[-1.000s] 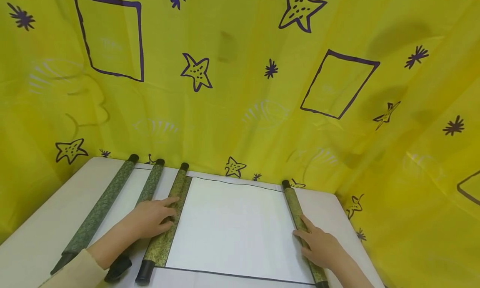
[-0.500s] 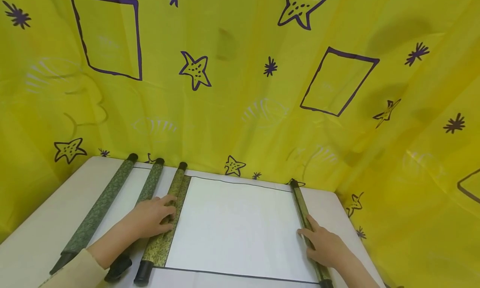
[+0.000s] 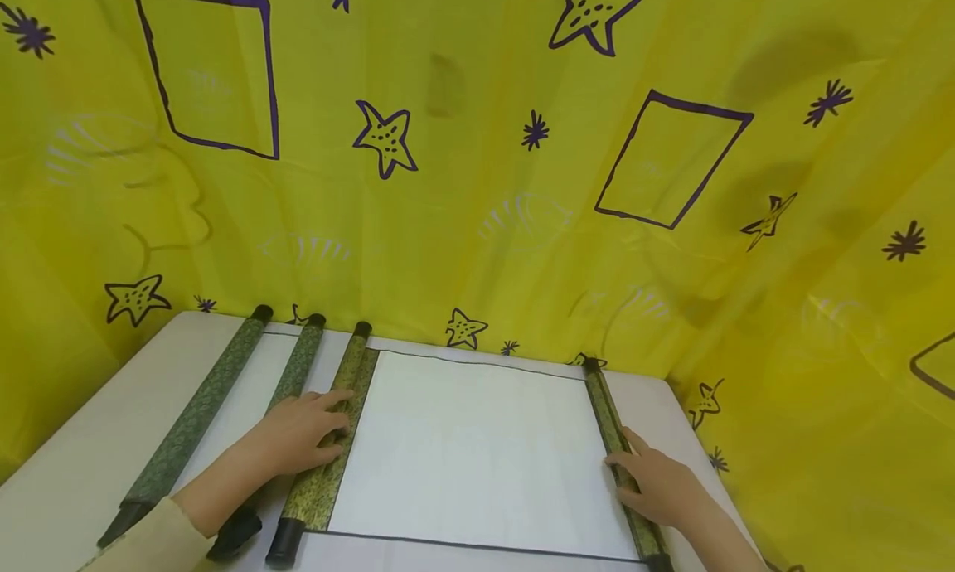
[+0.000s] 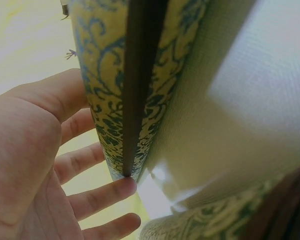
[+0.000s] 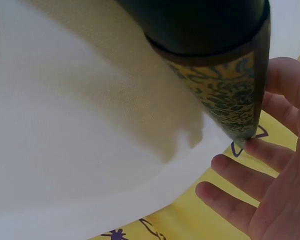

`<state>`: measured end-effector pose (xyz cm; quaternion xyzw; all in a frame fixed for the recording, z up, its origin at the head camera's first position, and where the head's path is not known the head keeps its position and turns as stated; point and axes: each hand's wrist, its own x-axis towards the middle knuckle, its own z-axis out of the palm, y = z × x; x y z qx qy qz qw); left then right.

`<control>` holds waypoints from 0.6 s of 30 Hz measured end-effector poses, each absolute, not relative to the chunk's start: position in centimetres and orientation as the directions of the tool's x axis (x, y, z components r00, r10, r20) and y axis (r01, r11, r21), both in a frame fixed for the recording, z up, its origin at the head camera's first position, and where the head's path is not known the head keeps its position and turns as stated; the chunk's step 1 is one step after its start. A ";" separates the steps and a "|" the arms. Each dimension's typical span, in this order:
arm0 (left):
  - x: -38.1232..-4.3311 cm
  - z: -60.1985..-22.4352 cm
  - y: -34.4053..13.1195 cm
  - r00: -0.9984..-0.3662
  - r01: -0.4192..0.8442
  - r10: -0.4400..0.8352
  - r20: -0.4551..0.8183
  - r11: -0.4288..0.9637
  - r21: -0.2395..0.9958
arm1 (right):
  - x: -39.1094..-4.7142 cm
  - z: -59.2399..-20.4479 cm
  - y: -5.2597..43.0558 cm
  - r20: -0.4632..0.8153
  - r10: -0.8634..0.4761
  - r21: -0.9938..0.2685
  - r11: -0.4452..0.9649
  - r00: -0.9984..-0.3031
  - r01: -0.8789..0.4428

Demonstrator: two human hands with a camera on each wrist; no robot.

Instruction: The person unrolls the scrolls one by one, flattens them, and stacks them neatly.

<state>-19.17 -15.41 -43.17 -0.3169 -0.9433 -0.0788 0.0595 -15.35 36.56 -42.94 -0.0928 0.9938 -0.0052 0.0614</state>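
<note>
A white scroll sheet [image 3: 470, 448] lies spread on the table between two patterned yellow-green rollers. My left hand [image 3: 302, 431] rests flat on the left roller [image 3: 328, 452], fingers straight across it; in the left wrist view the roller [image 4: 135, 85] runs past my open fingers [image 4: 97, 197]. My right hand [image 3: 656, 485] rests on the right roller [image 3: 615, 439] near the table's right edge, fingers straight. The right wrist view shows the roller's dark end [image 5: 210, 30] and my spread fingers [image 5: 240, 180] beside it.
Two more rolled green scrolls [image 3: 197, 414] [image 3: 294, 373] lie to the left of my left hand on the white table [image 3: 67, 456]. A yellow cloth [image 3: 477, 182] with purple stars and squares hangs behind and to the right.
The right roller has moved further right under my right hand, so more white sheet shows. The left hand and left roller have stayed put.
</note>
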 end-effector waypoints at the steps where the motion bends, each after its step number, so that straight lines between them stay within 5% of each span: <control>1: -19.2 -43.3 -15.4 -0.793 0.606 0.587 0.161 0.788 0.111 | -15.3 -42.9 36.7 -0.120 -0.183 -0.023 0.983 -0.976 -0.181; 18: -19.0 -43.2 -15.5 -0.797 0.601 0.584 0.152 0.793 0.099 | -14.7 -42.4 37.8 -0.168 -0.156 -0.078 0.986 -0.973 -0.145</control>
